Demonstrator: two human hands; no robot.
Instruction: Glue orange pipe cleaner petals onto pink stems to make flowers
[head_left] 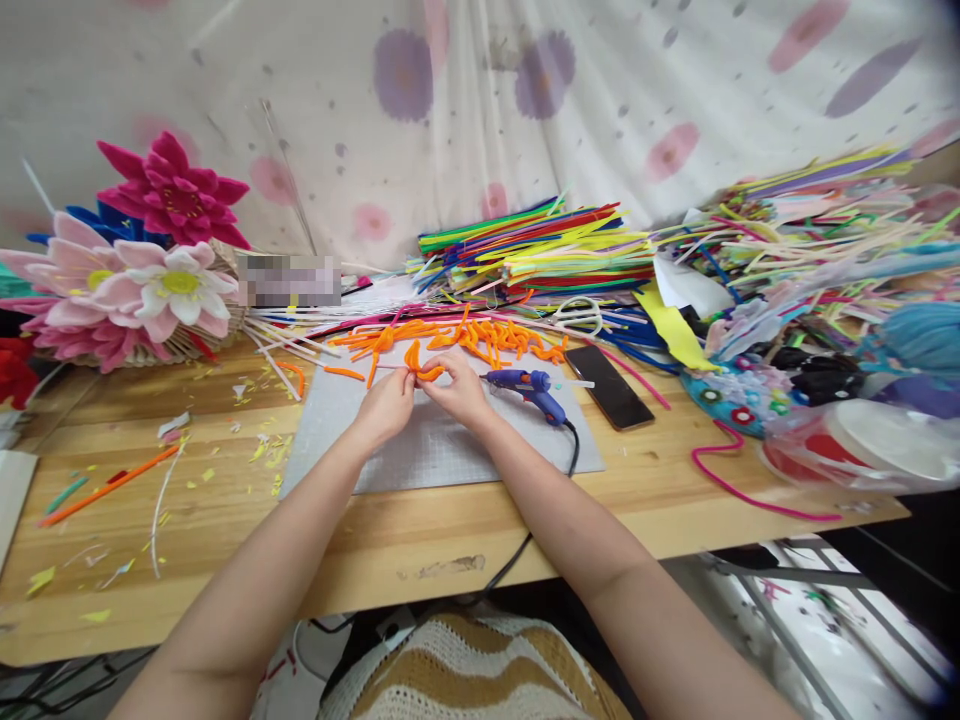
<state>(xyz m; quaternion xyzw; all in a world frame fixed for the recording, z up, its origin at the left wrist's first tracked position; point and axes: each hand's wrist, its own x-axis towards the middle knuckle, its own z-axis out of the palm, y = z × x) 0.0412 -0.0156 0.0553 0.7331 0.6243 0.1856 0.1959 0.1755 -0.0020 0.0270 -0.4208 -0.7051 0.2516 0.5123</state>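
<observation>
An orange pipe-cleaner flower [414,358] with a few curved petals is pinched between my two hands, above the grey cutting mat [330,455]. My left hand [386,403] grips it low on its left side, fingers closed. From the right, my right hand [459,388] holds a petal with thumb and fingers pressed together. A thin pale stem seems to run by the left fingers, partly hidden. Just beyond both hands lies a heap of bent orange pipe-cleaner pieces [491,338]. A blue glue gun [529,390] rests on the mat right of my right hand.
A black phone [611,388] lies at the mat's right edge. Bundles of coloured pipe cleaners [540,245] are stacked behind. Finished fuzzy flowers [176,280] stand at left, with scraps on the wooden table [225,520]. The glue gun's cord [574,450] passes under my right forearm.
</observation>
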